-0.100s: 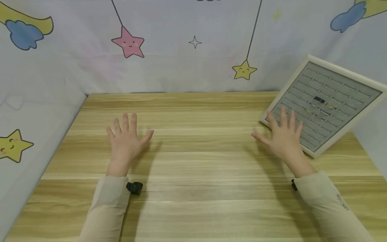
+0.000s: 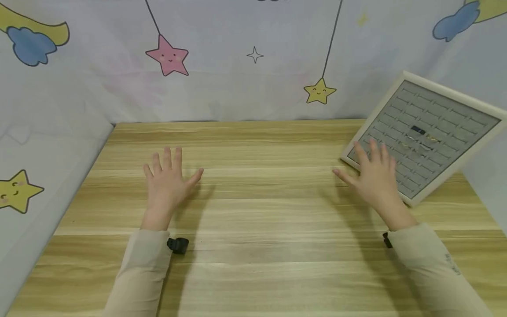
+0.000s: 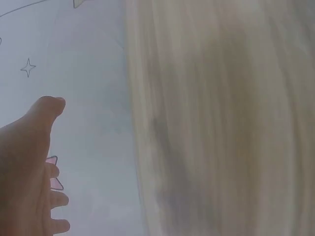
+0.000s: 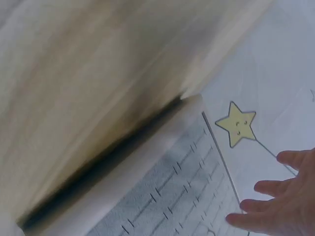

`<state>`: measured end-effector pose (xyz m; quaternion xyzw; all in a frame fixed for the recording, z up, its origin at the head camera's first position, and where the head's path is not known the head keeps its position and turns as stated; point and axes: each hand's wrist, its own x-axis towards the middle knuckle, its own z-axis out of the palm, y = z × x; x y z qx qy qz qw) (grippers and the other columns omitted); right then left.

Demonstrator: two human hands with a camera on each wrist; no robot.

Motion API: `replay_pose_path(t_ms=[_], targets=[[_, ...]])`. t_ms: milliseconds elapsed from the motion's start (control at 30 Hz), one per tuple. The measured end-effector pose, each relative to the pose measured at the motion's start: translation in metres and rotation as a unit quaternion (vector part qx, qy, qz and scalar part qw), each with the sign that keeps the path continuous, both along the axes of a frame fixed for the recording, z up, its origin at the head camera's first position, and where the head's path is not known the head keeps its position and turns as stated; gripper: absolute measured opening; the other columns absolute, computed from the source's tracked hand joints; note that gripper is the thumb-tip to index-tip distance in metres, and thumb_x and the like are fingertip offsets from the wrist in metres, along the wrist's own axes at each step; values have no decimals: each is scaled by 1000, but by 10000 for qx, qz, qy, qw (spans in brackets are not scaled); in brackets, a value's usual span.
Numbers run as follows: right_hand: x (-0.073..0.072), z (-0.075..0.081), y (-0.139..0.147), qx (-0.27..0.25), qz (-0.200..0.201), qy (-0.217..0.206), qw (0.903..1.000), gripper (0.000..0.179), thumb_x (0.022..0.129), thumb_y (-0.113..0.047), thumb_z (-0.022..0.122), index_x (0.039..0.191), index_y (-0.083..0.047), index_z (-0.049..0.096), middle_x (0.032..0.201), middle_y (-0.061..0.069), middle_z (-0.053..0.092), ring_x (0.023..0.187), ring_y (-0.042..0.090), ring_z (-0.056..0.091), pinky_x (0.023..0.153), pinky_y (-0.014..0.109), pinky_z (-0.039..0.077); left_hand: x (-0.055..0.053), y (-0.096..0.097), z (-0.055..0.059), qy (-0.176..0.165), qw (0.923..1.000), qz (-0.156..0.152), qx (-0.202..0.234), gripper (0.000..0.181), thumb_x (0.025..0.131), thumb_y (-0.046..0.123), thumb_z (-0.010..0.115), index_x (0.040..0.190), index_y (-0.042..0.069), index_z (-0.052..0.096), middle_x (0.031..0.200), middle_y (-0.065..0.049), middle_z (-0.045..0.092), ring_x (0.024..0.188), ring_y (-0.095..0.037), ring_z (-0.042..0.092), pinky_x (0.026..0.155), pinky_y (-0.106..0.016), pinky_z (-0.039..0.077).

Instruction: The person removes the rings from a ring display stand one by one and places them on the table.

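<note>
My left hand (image 2: 166, 187) hovers over the left part of the wooden table, fingers spread and holding nothing; its thumb (image 3: 47, 105) sticks out in the left wrist view. On the other side my right hand (image 2: 376, 185), likewise spread and holding nothing, overlaps the lower left part of a ring display board (image 2: 447, 121). This board has a cream frame and a grey slotted pad, and stands tilted at the table's right. Several small rings (image 2: 431, 138) sit in its middle slots, with a dark tag (image 2: 418, 130) beside them. The right wrist view shows the board's bottom edge close by.
The light wood-grain table (image 2: 253, 211) runs back to a white cloth backdrop (image 2: 222, 88) printed with stars and clouds. Another cloth wall (image 2: 59, 123) borders the left side. A small black camera (image 2: 178, 245) is strapped at the left wrist.
Both hands have shifted slightly to the right, still spread. The display board has stayed in place.
</note>
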<state>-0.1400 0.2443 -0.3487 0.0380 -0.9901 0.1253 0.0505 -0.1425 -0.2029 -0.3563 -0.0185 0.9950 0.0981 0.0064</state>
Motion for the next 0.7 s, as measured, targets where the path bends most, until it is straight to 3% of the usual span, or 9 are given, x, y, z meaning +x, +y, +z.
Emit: replay_pose_path(t_ms=[133,267,333,400,500,600,700], targets=[[0,14,8,-574,-8,607,9965,84,92,-60,49,149,-1,27,152,30,24,138,52,22,107,69,23,-3,12,5,168,9996,-170,129,85,94,59,42,154,7,11,158,-25,9,144,-51,5,113,-69,5],[2,32,21,-1544,-203,1253,9798,67,95,-41,55,144,-1,36,147,27,36,133,49,33,107,64,29,-6,25,9,398,9983,-376,178,80,96,55,43,152,5,17,157,-24,19,143,-47,14,115,-65,12],[3,41,30,-1958,-411,1712,9647,57,95,-31,60,140,-1,43,142,24,44,130,40,41,109,52,36,-8,32,11,552,9970,-484,232,76,96,52,44,151,4,22,155,-23,25,142,-46,20,115,-63,16],[2,49,39,-2259,-719,2249,9451,49,93,-24,63,135,-2,51,135,17,53,122,21,50,105,35,42,-10,40,13,704,9953,-585,312,72,97,50,45,149,3,26,152,-22,31,140,-44,26,115,-60,20],[1,58,55,-2582,-1253,2993,9100,37,90,-18,66,125,-6,61,114,-10,60,107,-5,47,95,13,42,-13,52,16,928,9920,-726,463,67,97,46,46,146,3,32,148,-20,39,136,-42,34,114,-56,28],[3,67,70,-2849,-1779,3289,8826,32,93,-19,62,123,-12,61,108,-29,45,104,-14,40,95,11,39,-15,65,19,1117,9879,-878,618,62,98,43,48,143,2,38,143,-20,45,132,-40,42,111,-53,34],[7,72,84,-2983,-2266,3235,8689,35,96,-25,56,130,-19,55,120,-25,41,110,-10,36,100,11,31,-17,76,22,1283,9834,-1016,787,58,97,39,50,141,1,42,138,-21,51,128,-39,48,109,-50,38]])
